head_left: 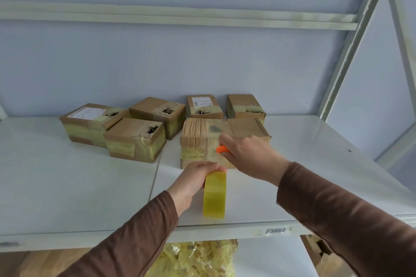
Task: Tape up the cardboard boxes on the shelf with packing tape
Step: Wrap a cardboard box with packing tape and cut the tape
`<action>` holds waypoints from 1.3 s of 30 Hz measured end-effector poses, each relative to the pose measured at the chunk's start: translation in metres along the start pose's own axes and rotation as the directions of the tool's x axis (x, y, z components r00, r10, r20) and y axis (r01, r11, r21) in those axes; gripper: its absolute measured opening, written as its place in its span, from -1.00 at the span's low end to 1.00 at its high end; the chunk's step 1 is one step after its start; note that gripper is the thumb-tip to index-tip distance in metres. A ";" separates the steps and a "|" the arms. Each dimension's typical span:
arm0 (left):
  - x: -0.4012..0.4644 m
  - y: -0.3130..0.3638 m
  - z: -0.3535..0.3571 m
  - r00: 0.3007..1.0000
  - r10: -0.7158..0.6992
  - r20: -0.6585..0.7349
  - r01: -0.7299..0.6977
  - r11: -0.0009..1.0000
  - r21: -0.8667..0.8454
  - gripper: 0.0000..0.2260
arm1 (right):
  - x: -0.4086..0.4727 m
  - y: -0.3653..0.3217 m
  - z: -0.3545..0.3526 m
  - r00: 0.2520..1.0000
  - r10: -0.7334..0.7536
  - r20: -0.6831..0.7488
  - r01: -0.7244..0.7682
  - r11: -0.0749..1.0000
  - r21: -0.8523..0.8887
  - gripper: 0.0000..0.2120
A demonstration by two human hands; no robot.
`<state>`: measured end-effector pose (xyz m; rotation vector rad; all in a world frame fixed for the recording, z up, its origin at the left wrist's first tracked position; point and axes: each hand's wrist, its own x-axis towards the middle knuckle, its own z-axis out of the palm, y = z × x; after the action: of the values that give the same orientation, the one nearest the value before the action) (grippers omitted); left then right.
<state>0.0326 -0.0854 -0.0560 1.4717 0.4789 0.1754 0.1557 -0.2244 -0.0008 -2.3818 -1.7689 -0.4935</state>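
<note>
A worn cardboard box point(225, 132) stands on the white shelf point(78, 186), a band of yellowish tape around its front face. My left hand point(193, 177) grips a roll of yellow packing tape point(215, 195) just in front of that box, the roll standing on edge near the shelf's front. My right hand point(245, 153) holds a small orange cutter point(221, 149) against the box's front face, beside the tape band. Several other taped boxes point(135, 139) sit behind and to the left.
More taped boxes line the back wall, one with a white label point(202, 103) and another point(244, 105) at the right. A metal shelf upright point(351, 51) slants up on the right. A bag of crumpled yellow tape scraps point(198, 258) lies below the shelf.
</note>
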 end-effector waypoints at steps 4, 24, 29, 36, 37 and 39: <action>-0.001 0.002 -0.002 1.000 -0.019 -0.017 0.020 0.999 0.048 -0.76 | -0.005 0.010 0.001 0.963 0.065 0.261 -0.022 0.986 -0.167 -0.81; -0.034 0.004 -0.043 0.981 -0.185 0.063 0.166 0.958 0.232 -0.72 | 0.008 0.016 0.060 0.907 0.156 -0.390 -0.150 0.988 0.047 -0.60; -0.045 -0.003 -0.044 0.993 -0.115 0.010 0.112 0.982 0.151 -0.71 | 0.014 0.013 0.062 0.864 0.252 -0.436 -0.233 0.968 0.096 -0.52; -0.054 -0.006 -0.047 0.998 -0.061 0.007 0.060 0.989 0.139 -0.70 | 0.023 0.007 0.075 0.824 0.254 -0.506 -0.297 0.955 -0.004 -0.48; -0.054 -0.006 -0.047 0.998 -0.058 0.004 0.057 0.989 0.133 -0.70 | 0.023 0.011 0.077 0.846 0.213 -0.488 -0.270 0.962 -0.048 -0.40; -0.054 -0.007 -0.047 0.998 -0.055 0.002 0.054 0.991 0.122 -0.70 | 0.020 0.015 0.079 0.879 0.141 -0.456 -0.215 0.970 -0.115 -0.25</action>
<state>-0.0365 -0.0652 -0.0531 1.5765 0.5332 0.1002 0.1897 -0.1875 -0.0672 -2.2570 -1.3374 -1.0923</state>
